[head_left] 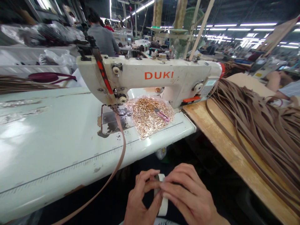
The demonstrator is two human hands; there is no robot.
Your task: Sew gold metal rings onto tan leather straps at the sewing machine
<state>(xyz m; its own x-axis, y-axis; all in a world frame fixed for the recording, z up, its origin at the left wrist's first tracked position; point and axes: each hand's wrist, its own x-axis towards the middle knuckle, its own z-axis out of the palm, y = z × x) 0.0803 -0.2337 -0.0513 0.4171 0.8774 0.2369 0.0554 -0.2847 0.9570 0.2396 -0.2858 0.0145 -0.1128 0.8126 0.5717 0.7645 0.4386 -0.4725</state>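
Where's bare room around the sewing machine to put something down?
Widest: pale green worktable, left of the white sewing machine and long tan strap. Narrower: brown wooden board, along its near edge beside the heaped flat brown straps. Crowded: under the machine's arm, where a clear plastic bag of gold metal hooks sits.

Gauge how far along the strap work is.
Done, it seems: one strap is set at the sewing machine's needle, its length hanging off the table.
In hand: the left hand and right hand hold a white roll.
Left, probably: the heaped brown straps and the metal hooks on plastic. Finished count: can't tell.
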